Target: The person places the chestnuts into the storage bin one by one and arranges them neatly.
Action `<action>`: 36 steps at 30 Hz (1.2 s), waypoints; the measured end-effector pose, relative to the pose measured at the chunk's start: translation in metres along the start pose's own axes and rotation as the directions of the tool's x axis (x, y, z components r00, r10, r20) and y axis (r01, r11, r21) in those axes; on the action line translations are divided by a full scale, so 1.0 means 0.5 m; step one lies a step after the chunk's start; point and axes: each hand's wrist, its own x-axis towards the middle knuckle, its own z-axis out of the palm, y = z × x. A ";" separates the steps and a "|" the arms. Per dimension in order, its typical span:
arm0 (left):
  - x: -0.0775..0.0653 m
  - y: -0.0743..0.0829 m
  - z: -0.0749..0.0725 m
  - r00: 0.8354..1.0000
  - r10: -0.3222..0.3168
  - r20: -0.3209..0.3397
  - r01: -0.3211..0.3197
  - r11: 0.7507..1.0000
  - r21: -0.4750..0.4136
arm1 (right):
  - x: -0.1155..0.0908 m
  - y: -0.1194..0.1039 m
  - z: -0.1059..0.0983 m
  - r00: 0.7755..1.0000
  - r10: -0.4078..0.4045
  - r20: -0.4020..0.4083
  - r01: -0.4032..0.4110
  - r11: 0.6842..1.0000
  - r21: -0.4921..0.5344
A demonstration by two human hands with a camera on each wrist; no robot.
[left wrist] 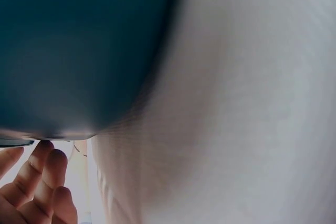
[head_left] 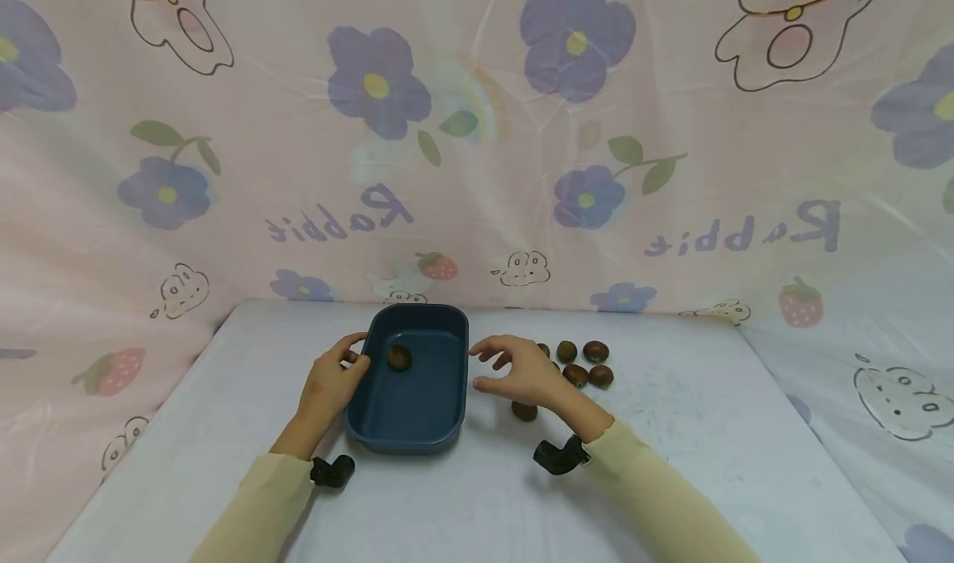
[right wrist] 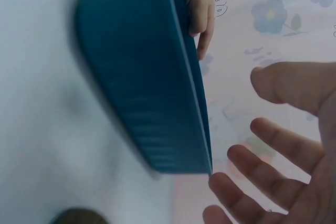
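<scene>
Left hand point(head_left: 335, 381) touching box point(head_left: 410, 406) edge, grip relaxed.
Right hand point(head_left: 524, 372) spread by opposite edge; chestnuts point(head_left: 576, 375) rightward, surface point(head_left: 417, 505) roomy nearside.

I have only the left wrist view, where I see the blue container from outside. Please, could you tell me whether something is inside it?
Observer: Yes, the head view shows one chestnut inside the blue container.
Operator: Thank you. Is the right hand holding something?
Observer: No, the right hand holds nothing; its thumb and fingertips stand apart.
Operator: And are there other chestnuts?
Observer: Yes, several more chestnuts lie on the white table, some partly hidden by the right hand.
</scene>
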 end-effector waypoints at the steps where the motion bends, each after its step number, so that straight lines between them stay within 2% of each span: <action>1: 0.000 0.000 0.000 1.000 -0.002 0.001 0.002 1.000 0.000 | -0.006 0.003 -0.002 1.000 0.002 -0.002 -0.002 1.000 -0.009; 7: 0.004 -0.003 0.000 1.000 -0.009 0.005 0.009 1.000 -0.001 | -0.038 0.030 -0.013 1.000 0.010 0.003 -0.009 0.998 -0.057; 18: 0.001 -0.002 -0.001 1.000 0.001 0.008 -0.001 1.000 -0.003 | -0.084 0.074 -0.012 0.996 0.088 -0.033 -0.091 0.991 -0.098; 21: 0.001 -0.001 -0.001 1.000 0.002 0.008 -0.002 1.000 0.000 | -0.090 0.083 -0.009 0.996 0.082 -0.041 -0.086 0.990 -0.115; 25: 0.000 -0.002 -0.001 1.000 -0.002 0.011 0.002 1.000 0.001 | -0.093 0.093 -0.003 0.996 0.070 -0.049 -0.078 0.980 -0.185; 36: -0.001 -0.001 -0.001 1.000 0.005 0.009 -0.005 1.000 -0.005 | -0.097 0.113 0.010 0.993 0.109 -0.044 -0.117 0.959 -0.257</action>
